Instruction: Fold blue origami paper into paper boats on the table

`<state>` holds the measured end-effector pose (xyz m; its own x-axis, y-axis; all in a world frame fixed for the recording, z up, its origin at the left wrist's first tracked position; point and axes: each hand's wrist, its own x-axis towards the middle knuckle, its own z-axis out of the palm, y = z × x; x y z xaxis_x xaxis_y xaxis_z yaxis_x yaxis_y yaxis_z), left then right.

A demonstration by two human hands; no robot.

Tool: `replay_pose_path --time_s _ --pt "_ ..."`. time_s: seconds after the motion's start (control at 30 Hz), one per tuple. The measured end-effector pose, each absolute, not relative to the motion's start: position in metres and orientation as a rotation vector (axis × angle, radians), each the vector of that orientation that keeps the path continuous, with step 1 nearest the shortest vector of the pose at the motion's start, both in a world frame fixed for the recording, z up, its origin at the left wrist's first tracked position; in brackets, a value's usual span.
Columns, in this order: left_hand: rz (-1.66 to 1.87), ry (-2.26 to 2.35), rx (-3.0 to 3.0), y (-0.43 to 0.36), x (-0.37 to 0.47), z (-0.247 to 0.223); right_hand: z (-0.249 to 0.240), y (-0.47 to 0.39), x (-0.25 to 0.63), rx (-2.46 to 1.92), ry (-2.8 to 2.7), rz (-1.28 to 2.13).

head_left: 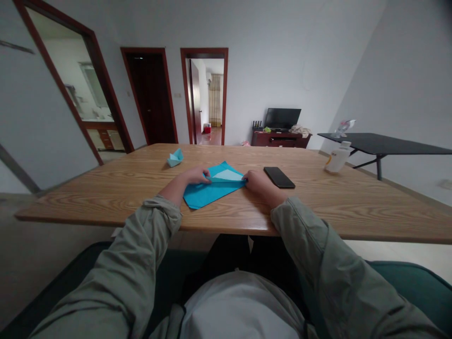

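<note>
In the head view, our left hand and right hand pinch opposite ends of a folded edge on the blue paper, which lies on the wooden table. Uneven pull between them could, we judge, skew the crease; our right hand, just beside the phone, might nudge it.

The paper is blue, the table wood-grained, the curtain perhaps beige.
</note>
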<state>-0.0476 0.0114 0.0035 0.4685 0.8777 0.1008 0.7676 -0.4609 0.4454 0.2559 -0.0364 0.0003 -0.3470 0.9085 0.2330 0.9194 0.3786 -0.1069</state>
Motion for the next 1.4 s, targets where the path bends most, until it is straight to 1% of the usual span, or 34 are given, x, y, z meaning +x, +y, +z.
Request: replay_pose_path --time_s 0.17,0.3,0.53,0.73,0.93,1.17,1.4 --pt "0.433 1.357 2.375 0.012 -0.048 0.004 0.0 -0.03 0.257 -1.683 -2.366 0.038" --pt "0.441 1.369 2.305 0.009 -0.046 0.005 -0.007 -0.02 0.263 -1.649 -2.192 0.125" --pt "0.563 1.388 2.079 0.007 -0.044 -0.001 -0.011 -0.013 0.267 -1.672 -1.907 0.254" --pt "0.575 1.29 2.11 0.009 -0.045 -0.001 -0.01 -0.015 0.268 -1.697 -1.793 0.256" --pt "0.56 1.297 2.164 0.009 -0.045 0.0 -0.008 -0.017 0.268 -1.741 -1.779 0.203" --pt "0.494 1.306 2.202 0.009 -0.045 0.002 -0.006 -0.016 0.267 -1.708 -1.859 0.319" --pt "0.419 1.384 2.303 0.003 -0.043 0.008 -0.008 -0.013 0.268 -1.692 -1.898 0.328"
